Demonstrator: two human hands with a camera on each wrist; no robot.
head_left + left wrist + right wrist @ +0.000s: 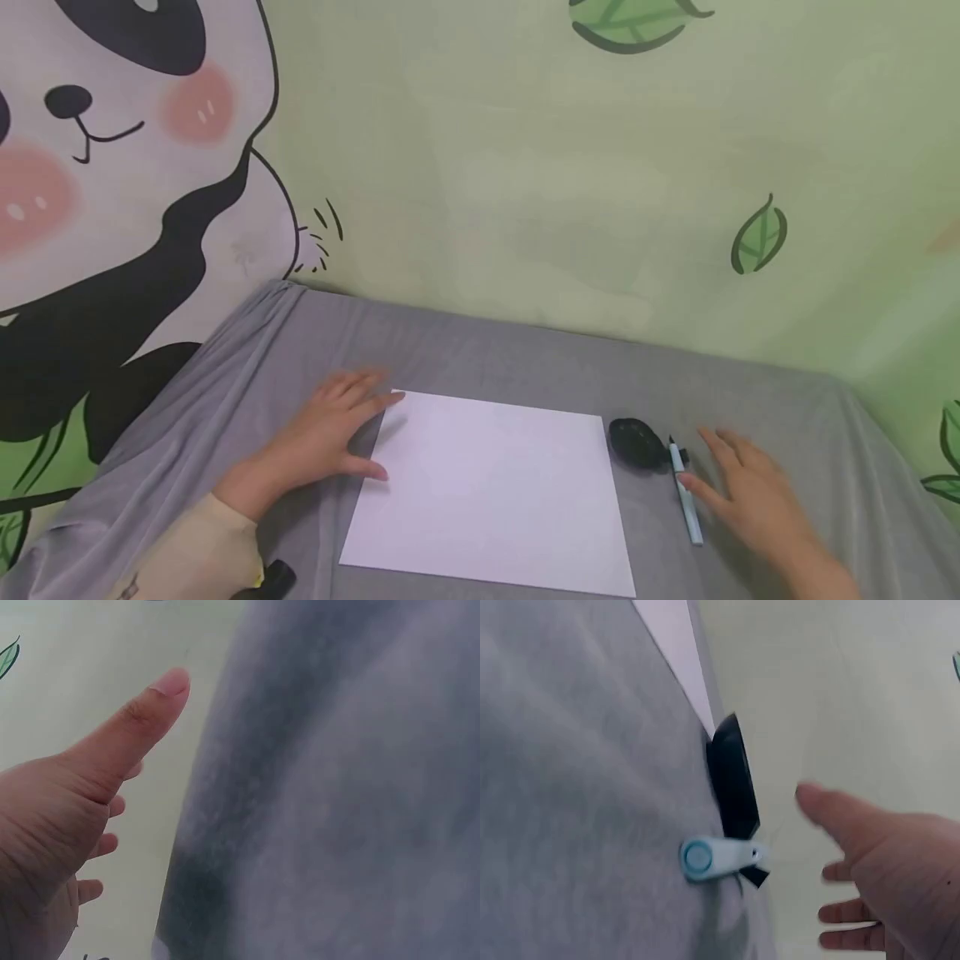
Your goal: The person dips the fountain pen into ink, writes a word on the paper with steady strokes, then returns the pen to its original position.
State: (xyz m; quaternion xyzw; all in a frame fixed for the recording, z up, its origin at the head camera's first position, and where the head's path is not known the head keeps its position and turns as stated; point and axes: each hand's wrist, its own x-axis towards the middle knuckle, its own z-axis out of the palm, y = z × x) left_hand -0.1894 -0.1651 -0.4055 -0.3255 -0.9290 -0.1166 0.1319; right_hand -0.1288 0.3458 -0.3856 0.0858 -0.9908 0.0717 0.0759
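A white sheet of paper (491, 496) lies flat on the grey cloth. Over its upper left edge, my left hand (326, 433) is held with fingers and thumb spread, nothing in its grasp. To the right of the paper lie a black rounded object (636, 443), its kind unclear, and a light blue pen (686, 500) with a dark tip pointing away from me. My right hand (753, 496) hovers just right of the pen, fingers extended and holding nothing. In the right wrist view the pen (720, 857) shows end-on, in front of the black object (733, 780).
Grey cloth (487, 342) covers the tabletop up to the wall. Behind it, the pale green wall (525, 192) carries a painted panda (217, 192) and leaves (759, 237). A black item (277, 577) shows beside the left sleeve at the bottom edge.
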